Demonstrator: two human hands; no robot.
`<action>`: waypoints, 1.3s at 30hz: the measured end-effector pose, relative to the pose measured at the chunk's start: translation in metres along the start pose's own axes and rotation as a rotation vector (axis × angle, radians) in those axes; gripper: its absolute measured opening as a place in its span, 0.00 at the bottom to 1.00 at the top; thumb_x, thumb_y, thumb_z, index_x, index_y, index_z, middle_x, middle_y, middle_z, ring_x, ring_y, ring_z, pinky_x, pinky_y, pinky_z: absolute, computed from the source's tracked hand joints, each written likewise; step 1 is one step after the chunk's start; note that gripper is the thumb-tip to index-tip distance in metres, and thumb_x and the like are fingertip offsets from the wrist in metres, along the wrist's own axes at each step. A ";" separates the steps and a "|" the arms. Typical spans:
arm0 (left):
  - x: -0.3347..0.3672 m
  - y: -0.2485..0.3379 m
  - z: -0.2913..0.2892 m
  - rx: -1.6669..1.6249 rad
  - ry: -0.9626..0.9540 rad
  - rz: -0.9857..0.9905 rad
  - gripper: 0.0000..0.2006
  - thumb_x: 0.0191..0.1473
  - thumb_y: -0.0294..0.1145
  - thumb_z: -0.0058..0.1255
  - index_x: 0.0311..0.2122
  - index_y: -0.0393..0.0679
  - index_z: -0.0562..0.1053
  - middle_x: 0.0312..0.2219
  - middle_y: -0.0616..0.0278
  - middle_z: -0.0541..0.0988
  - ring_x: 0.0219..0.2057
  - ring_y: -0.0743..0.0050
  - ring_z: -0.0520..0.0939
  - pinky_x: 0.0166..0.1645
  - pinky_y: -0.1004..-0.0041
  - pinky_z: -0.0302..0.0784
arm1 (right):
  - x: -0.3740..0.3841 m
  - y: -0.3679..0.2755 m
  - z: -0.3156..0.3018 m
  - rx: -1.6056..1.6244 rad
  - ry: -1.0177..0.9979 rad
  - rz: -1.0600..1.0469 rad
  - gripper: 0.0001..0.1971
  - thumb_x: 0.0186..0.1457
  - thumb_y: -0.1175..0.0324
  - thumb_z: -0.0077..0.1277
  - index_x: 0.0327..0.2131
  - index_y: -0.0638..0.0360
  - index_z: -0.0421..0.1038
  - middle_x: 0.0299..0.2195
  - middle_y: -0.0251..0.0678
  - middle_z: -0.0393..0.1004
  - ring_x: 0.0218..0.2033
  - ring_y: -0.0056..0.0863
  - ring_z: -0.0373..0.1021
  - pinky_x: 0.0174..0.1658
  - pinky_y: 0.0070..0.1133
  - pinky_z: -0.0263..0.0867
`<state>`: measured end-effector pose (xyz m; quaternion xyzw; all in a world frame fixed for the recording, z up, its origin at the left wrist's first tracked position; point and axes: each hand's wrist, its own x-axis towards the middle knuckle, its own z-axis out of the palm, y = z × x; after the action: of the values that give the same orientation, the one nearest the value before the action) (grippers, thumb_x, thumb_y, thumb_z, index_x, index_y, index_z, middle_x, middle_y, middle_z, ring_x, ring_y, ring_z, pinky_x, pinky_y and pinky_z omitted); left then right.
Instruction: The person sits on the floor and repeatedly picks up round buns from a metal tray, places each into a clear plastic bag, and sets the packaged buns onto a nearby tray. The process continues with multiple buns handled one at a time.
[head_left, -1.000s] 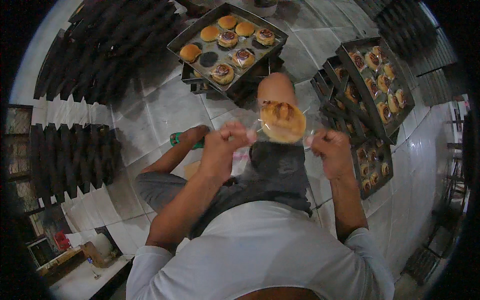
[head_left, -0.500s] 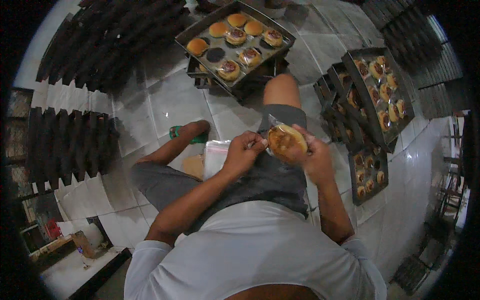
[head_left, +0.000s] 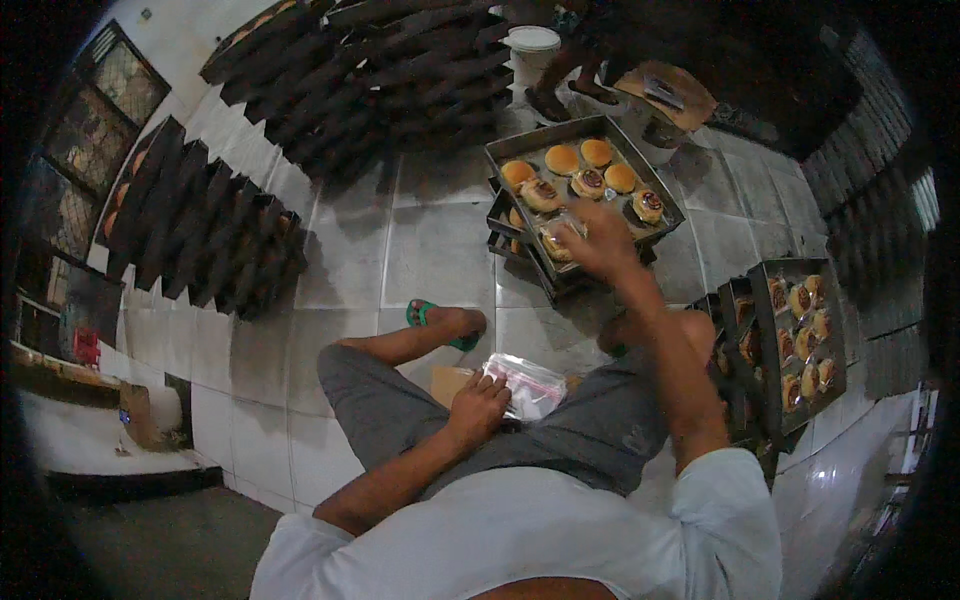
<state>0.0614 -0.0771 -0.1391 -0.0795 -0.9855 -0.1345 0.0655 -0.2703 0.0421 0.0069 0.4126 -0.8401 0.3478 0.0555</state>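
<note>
I see the right arm (head_left: 655,345) stretched well forward, the right hand (head_left: 600,238) blurred at its end. The left arm (head_left: 400,475) bends, the left hand (head_left: 478,408) back upward, fingers (head_left: 492,384) pointing forward.

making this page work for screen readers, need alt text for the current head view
A seated person has the right hand over a dark tray of round buns, some wrapped; its grip is too blurred to tell. The left hand touches clear plastic bags. Another tray of buns sits at right, stacked dark trays at left.
</note>
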 end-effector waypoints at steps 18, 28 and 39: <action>0.108 0.029 -0.108 -1.941 0.578 -0.990 0.15 0.58 0.44 0.67 0.29 0.44 0.78 0.29 0.70 0.79 0.26 0.80 0.76 0.30 0.73 0.71 | -0.102 -0.089 0.039 1.220 -0.005 0.794 0.10 0.59 0.65 0.65 0.35 0.62 0.82 0.29 0.31 0.82 0.29 0.15 0.74 0.32 0.15 0.67; 0.056 -0.076 -0.111 -0.978 0.585 -1.081 0.14 0.60 0.38 0.64 0.34 0.35 0.82 0.25 0.69 0.80 0.24 0.85 0.74 0.28 0.77 0.69 | -0.107 -0.087 0.080 0.871 -0.167 0.734 0.09 0.61 0.67 0.62 0.33 0.65 0.83 0.25 0.31 0.81 0.25 0.16 0.74 0.31 0.17 0.70; -0.028 -0.105 -0.106 -1.556 0.716 -0.987 0.12 0.62 0.30 0.60 0.48 0.36 0.77 0.42 0.62 0.83 0.43 0.73 0.83 0.54 0.71 0.76 | -0.166 -0.021 0.050 0.072 -0.601 0.209 0.21 0.48 0.63 0.70 0.46 0.61 0.82 0.32 0.41 0.82 0.33 0.44 0.78 0.42 0.30 0.73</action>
<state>0.0822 -0.2098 -0.0691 0.3650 -0.4669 -0.7732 0.2257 -0.1374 0.1103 -0.0825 0.4101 -0.8439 0.2434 -0.2458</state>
